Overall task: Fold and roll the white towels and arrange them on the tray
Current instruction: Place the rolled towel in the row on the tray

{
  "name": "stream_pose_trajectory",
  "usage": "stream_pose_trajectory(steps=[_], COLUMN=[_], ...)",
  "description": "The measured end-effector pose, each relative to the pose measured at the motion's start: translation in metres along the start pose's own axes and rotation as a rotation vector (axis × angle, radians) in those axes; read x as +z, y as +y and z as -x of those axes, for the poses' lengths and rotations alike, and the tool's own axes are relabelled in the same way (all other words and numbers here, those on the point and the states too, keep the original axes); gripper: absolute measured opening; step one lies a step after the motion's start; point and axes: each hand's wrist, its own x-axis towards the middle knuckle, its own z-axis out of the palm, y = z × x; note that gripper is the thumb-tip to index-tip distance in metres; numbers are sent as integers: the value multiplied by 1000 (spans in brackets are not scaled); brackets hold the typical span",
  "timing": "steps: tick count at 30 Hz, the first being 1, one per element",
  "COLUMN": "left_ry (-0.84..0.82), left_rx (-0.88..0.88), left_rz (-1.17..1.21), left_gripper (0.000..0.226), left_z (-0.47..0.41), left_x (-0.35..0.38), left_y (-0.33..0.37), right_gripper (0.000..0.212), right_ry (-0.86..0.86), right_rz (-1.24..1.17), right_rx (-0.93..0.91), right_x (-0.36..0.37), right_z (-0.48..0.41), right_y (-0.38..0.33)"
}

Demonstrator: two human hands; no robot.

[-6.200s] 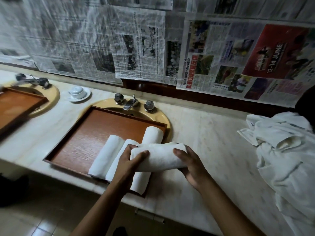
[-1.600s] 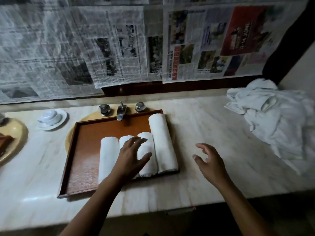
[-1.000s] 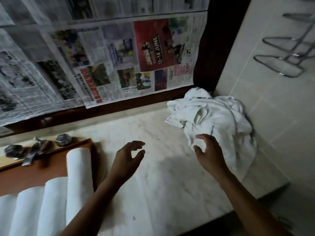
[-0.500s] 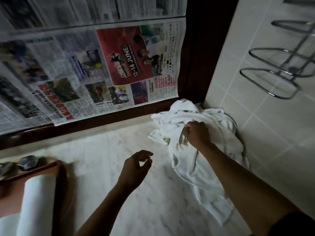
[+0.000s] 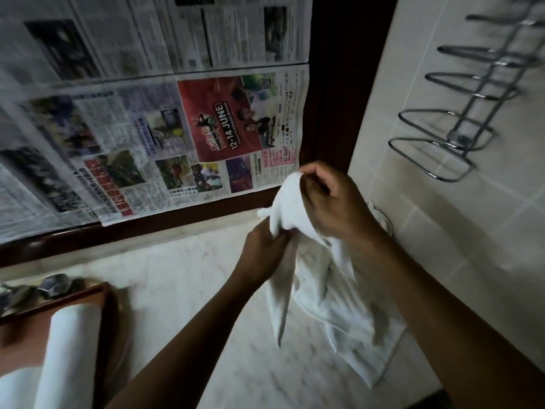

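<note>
The right hand [image 5: 333, 202] and the left hand [image 5: 265, 252] both pinch the bunched towel [image 5: 324, 305], so its hanging end may drag on the counter [image 5: 182, 290] and fold crooked.

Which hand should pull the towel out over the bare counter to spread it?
Probably left: the left hand grips the towel low, beside bare counter; the right hand pinches its top by the wall.

Both bare forearms extend forward from the lower edge of view. The right hand [image 5: 333, 202] is the higher one, its fingers curled and pinching the top of the white towel [image 5: 327, 296]. The left hand [image 5: 261, 255] sits lower, at the towel's left side, with its fingers closed on the fabric.
</note>
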Motion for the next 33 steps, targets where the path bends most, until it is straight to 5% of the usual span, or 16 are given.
stream_pose_trajectory(steps=[5,7,12,18,23,26,30,33], left_ry=[75,43,22,45,-43,-118,-310,-390], left_rx=[46,31,-152,-209,-160,-217,-315,-305], left_rz=[315,390,516,574,397,342,319,160], left_gripper=[23,23,23,47,17,12,27,32], left_z=[25,38,75,131,194,237,280,303], left_x=[-33,-50,-87,-144,-170,-178,-182,-186], left_y=[39,52,50,20,9,13,15,15], right_gripper=[63,81,69,45,77,72,103,83], right_ry=[-273,-404,-683,-818,-1121,-940,-465,-384], right_rz=[-174,-37,352,230,355,141,-296,-420], right_rx=[183,233,564,680,638,610,504,372], right_x=[-25,-6,72,110,109,107,106,105], right_z=[35,61,147,235,298,311,310,308], right_y=[-1,6,52,16,-25,-62,-109,-147])
